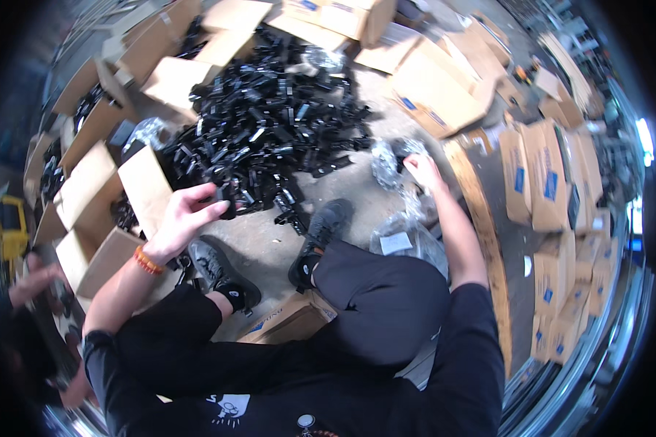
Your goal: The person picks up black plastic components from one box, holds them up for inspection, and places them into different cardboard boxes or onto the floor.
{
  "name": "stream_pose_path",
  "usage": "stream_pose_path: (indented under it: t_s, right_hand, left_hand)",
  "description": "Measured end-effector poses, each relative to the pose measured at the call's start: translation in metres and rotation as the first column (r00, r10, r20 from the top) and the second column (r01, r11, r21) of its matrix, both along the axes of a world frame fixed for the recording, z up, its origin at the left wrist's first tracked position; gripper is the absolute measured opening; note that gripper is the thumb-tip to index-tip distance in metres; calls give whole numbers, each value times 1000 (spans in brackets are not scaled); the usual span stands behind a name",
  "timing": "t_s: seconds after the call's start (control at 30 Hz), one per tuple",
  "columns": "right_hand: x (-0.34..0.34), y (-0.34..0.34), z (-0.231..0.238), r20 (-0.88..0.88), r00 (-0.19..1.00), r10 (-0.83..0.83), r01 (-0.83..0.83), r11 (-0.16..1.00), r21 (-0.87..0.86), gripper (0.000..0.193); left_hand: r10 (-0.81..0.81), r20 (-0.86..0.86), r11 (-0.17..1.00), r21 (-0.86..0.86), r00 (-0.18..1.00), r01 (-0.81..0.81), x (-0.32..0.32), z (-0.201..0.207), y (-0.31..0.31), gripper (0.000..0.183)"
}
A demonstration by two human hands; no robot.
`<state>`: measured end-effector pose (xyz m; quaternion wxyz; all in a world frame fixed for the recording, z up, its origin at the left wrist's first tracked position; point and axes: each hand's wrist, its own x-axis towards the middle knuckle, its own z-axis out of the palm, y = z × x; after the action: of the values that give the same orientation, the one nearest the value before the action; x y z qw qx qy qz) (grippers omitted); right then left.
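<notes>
My left hand (189, 218) pinches a small black part (227, 204) between thumb and fingers, at the near left edge of a large heap of glossy black parts (270, 124) on the floor. On the right, my right hand (423, 173) is closed at a clear plastic bag (384, 164), where something dark shows by the fingertips. Whether the fingers grip the bag or a part in it I cannot make out. Just below this hand lies another clear plastic bag (415, 244) with a white label on it.
Open cardboard boxes (87, 193) with black parts stand along the left. A large open carton (437, 87) lies at the far right, beside a wooden plank (481, 218). Cartons (536, 175) are stacked beyond it. Another person's hand (36, 280) shows at the left edge.
</notes>
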<state>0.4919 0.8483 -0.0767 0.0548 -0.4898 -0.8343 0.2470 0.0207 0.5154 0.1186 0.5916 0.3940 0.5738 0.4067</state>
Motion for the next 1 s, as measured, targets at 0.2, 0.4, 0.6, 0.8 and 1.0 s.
stream_pose_path:
  t_s: [0.2,0.4,0.6,0.8,1.0]
  right_hand:
    - [-8,-25,-48,370,923,-102,89,995,52,42]
    - [-12,-2,-62,581,795,-172,114,984,137,55]
    - [-26,4,-66,623,775,-105,54,994,100,38]
    - [-20,-3,-61,554,826,-105,20,987,157,26]
    - [24,40,-70,92,974,-207,177,950,257,23]
  left_hand:
    - [-171,-83,985,6,982,172,6,-15,5,56]
    - [-144,164,989,45,976,138,16,-46,-6,35]
    - [-99,164,995,8,981,99,24,-53,-1,35]
    - [-65,271,998,15,960,64,28,-51,8,35]
    - [4,301,1000,26,954,-13,23,-45,9,34]
